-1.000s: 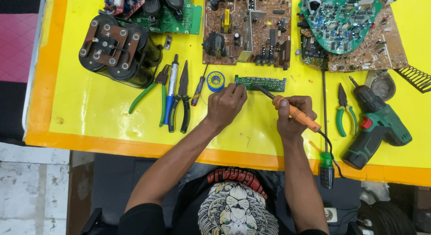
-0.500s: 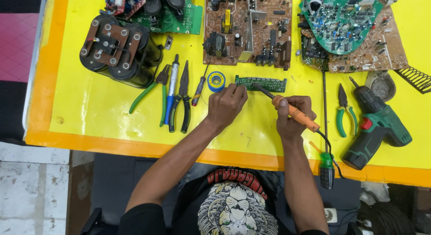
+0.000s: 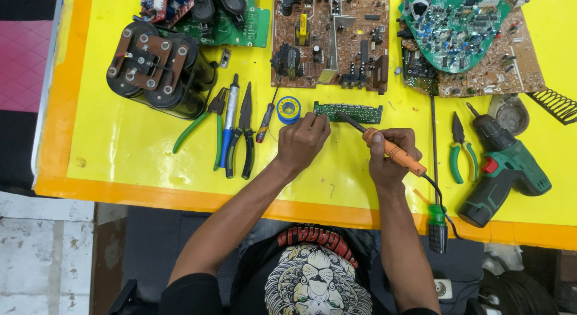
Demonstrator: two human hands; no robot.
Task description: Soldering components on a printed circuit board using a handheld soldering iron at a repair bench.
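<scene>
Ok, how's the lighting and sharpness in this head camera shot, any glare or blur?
Head view: bright, even light on the yellow table, shadows short and soft; no strong glare. The soldering iron and narrow green circuit board look sharp, no motion blur; table edges bow slightly from the wide lens.

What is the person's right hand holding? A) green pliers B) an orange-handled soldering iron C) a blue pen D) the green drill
B: the right hand grips the orange-handled soldering iron, its tip on the small green circuit board, while the drill lies untouched on the yellow table.
</scene>
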